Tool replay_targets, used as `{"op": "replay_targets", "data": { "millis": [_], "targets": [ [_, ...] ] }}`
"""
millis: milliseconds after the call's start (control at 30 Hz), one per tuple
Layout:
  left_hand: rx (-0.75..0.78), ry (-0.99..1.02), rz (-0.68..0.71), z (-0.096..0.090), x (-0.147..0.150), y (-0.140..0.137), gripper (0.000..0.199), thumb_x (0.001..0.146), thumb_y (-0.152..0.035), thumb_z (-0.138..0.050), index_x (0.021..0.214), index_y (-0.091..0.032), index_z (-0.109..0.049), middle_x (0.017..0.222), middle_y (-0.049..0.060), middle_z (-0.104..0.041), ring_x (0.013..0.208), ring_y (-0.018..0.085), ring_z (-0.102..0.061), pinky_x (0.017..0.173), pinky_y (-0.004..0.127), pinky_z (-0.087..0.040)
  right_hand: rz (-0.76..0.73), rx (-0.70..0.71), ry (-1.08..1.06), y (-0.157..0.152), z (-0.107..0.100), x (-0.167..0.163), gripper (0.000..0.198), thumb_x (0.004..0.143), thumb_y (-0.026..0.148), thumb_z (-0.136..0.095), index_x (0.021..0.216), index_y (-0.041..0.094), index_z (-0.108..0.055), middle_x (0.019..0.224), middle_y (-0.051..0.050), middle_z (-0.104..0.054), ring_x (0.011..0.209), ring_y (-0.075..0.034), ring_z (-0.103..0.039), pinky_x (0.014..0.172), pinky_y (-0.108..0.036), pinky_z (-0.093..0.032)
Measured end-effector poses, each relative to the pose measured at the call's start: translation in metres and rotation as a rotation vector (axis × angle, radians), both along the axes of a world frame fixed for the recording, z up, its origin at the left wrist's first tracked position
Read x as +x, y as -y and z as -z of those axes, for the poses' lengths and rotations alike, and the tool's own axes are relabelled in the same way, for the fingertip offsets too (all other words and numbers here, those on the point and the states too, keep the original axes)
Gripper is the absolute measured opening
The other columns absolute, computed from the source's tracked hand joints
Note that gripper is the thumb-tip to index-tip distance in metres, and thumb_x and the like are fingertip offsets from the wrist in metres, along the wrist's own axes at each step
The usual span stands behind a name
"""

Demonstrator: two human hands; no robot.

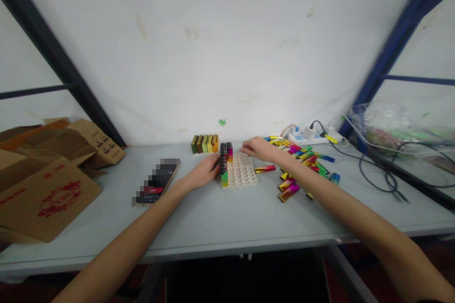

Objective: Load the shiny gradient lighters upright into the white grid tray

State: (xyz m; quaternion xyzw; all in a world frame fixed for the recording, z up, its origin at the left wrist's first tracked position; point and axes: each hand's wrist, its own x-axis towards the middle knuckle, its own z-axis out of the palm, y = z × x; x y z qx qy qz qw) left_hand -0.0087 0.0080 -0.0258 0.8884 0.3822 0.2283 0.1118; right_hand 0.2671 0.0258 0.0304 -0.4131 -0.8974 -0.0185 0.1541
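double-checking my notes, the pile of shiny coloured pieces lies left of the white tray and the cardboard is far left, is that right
Not quite: the head view shows the pile of shiny coloured pieces right of the white tray, not left. The cardboard is indeed far left.

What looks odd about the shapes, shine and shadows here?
In the head view: the left post and right post lean outward toward the top, perhaps lens stretch; the phone is partly pixelated; loose tubes gleam; shadows on the table look soft.
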Motion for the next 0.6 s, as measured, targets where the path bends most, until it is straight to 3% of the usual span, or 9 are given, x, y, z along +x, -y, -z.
{"op": "replay_targets", "data": {
  "millis": [133, 233, 367, 600],
  "targets": [
    [-0.001, -0.008, -0.014, 0.001, -0.001, 0.000, 0.046, 0.092, -0.024, -0.045, 0.133, -0.011, -0.059, 0.145, 0.018, -0.059, 0.136, 0.029, -0.053, 0.122, 0.049, -0.036, 0.114, 0.032, 0.012, -0.022, 0.002, 0.041, 0.027, 0.103, 0.023, -0.051, 0.112, 0.011, -0.074, 0.110, -0.016, -0.074, 0.100, -0.022, -0.067, 0.089, -0.028, -0.044],
    [-0.001, 0.002, -0.023, 0.001, -0.001, 0.000, 0.045, 0.091, -0.024, -0.046, 0.132, -0.012, -0.060, 0.143, 0.018, -0.060, 0.135, 0.029, -0.054, 0.122, 0.049, -0.037, 0.282, 0.006, 0.135, -0.041, 0.013, 0.067, 0.037, 0.106, 0.028, -0.044, 0.131, 0.008, -0.064, 0.129, -0.021, -0.066, 0.121, -0.025, -0.061, 0.103, -0.032, -0.042],
    [0.008, -0.007, -0.023, 0.001, 0.000, 0.000, 0.043, 0.091, -0.022, -0.046, 0.131, -0.015, -0.061, 0.141, 0.015, -0.062, 0.133, 0.027, -0.056, 0.121, 0.046, -0.039, 0.376, -0.051, 0.190, -0.051, 0.028, 0.083, 0.047, 0.106, 0.037, -0.041, 0.138, 0.009, -0.060, 0.132, -0.023, -0.066, 0.120, -0.030, -0.063, 0.104, -0.038, -0.044],
    [-0.007, 0.010, -0.012, 0.001, -0.001, 0.001, 0.045, 0.093, -0.025, -0.045, 0.133, -0.012, -0.059, 0.144, 0.018, -0.059, 0.136, 0.029, -0.054, 0.122, 0.049, -0.036, 0.286, -0.096, 0.229, -0.036, 0.027, 0.082, 0.045, 0.105, 0.034, -0.043, 0.137, 0.012, -0.065, 0.129, -0.018, -0.070, 0.120, -0.027, -0.065, 0.105, -0.032, -0.043]
  ]
}}
